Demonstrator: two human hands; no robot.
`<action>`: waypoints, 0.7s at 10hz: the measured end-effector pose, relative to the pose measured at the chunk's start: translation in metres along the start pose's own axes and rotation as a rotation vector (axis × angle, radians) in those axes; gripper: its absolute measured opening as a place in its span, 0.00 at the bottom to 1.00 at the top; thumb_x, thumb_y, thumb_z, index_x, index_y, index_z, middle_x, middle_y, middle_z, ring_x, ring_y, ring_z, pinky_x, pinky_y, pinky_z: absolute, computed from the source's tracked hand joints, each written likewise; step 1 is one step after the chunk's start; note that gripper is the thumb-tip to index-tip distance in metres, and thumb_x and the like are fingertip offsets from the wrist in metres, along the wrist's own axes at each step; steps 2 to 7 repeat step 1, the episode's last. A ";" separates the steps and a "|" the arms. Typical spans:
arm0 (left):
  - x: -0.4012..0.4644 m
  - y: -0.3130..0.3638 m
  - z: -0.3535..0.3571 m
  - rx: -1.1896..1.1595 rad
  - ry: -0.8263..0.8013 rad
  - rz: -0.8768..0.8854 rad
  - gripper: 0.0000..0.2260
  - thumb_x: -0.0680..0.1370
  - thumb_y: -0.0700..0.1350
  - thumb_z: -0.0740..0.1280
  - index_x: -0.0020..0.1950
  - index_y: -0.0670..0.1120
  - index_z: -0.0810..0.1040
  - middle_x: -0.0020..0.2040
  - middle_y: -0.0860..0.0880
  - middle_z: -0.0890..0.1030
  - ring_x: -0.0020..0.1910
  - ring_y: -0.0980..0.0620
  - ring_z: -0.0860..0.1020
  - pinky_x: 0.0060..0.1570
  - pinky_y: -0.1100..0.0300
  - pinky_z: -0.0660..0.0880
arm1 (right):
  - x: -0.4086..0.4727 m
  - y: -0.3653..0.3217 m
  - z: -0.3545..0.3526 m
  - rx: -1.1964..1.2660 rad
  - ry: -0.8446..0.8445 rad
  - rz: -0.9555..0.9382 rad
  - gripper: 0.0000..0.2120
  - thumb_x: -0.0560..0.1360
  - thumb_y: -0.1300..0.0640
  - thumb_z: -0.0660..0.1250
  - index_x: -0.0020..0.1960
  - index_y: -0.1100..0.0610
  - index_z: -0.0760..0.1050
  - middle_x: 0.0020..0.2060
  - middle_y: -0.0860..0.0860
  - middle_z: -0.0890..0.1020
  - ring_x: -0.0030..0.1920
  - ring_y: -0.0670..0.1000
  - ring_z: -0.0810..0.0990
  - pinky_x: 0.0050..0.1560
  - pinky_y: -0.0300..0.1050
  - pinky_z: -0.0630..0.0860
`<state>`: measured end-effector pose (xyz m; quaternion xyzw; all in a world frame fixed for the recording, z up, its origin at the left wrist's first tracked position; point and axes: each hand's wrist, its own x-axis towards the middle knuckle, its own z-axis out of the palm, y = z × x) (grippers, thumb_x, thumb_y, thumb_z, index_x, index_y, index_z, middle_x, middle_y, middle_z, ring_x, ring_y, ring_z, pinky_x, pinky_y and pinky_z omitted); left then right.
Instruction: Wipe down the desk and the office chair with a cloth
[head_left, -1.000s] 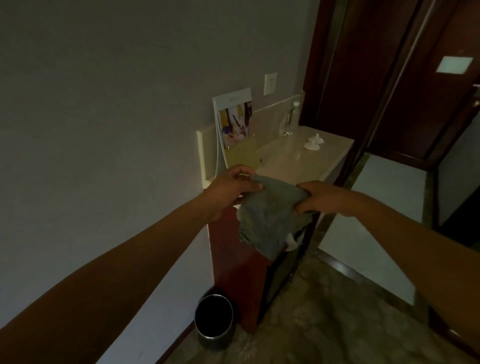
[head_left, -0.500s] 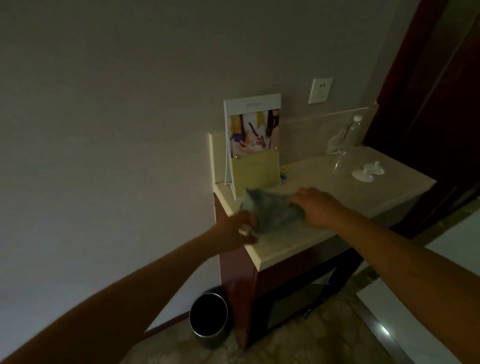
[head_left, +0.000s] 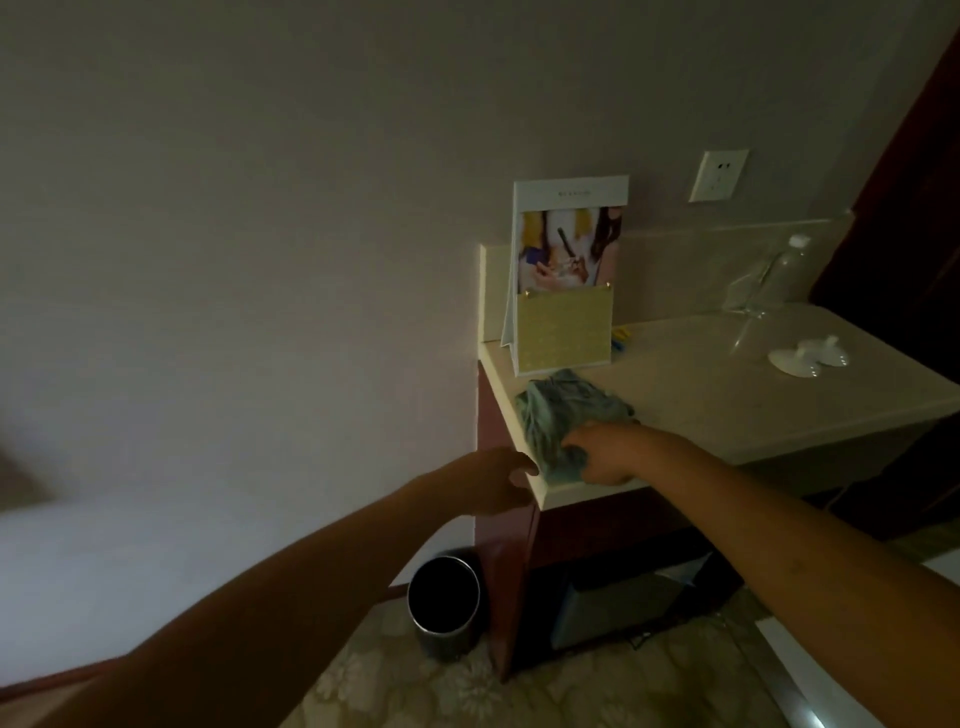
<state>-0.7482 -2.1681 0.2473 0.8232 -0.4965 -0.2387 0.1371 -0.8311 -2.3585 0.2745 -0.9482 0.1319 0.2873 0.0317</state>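
Observation:
A crumpled grey-green cloth (head_left: 561, 410) lies on the pale stone top of the desk (head_left: 727, 410), close to its front left corner. My right hand (head_left: 610, 452) sits on the near end of the cloth with its fingers curled into the fabric. My left hand (head_left: 488, 480) is off the cloth and rests against the desk's corner edge, thumb up by the rim. The office chair is not in view.
A leaflet stand (head_left: 566, 322) is just behind the cloth, against the wall. Farther right are a clear bottle (head_left: 779, 275) and white cup lids (head_left: 808, 358). A dark round bin (head_left: 444, 603) stands on the floor left of the desk, and a dark cabinet (head_left: 623, 603) sits under it.
The cloth went from held in the air by both hands to lying on the desk top. My left hand let go and dropped to the corner edge; my right hand drew toward the front edge.

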 end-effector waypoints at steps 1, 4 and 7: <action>-0.041 -0.014 -0.009 -0.058 0.048 -0.062 0.22 0.81 0.51 0.66 0.74 0.49 0.71 0.74 0.48 0.70 0.69 0.49 0.72 0.67 0.57 0.67 | -0.012 -0.044 -0.011 0.036 0.049 -0.044 0.26 0.82 0.55 0.62 0.79 0.50 0.62 0.76 0.56 0.66 0.69 0.59 0.72 0.68 0.53 0.72; -0.041 -0.014 -0.009 -0.058 0.048 -0.062 0.22 0.81 0.51 0.66 0.74 0.49 0.71 0.74 0.48 0.70 0.69 0.49 0.72 0.67 0.57 0.67 | -0.012 -0.044 -0.011 0.036 0.049 -0.044 0.26 0.82 0.55 0.62 0.79 0.50 0.62 0.76 0.56 0.66 0.69 0.59 0.72 0.68 0.53 0.72; -0.041 -0.014 -0.009 -0.058 0.048 -0.062 0.22 0.81 0.51 0.66 0.74 0.49 0.71 0.74 0.48 0.70 0.69 0.49 0.72 0.67 0.57 0.67 | -0.012 -0.044 -0.011 0.036 0.049 -0.044 0.26 0.82 0.55 0.62 0.79 0.50 0.62 0.76 0.56 0.66 0.69 0.59 0.72 0.68 0.53 0.72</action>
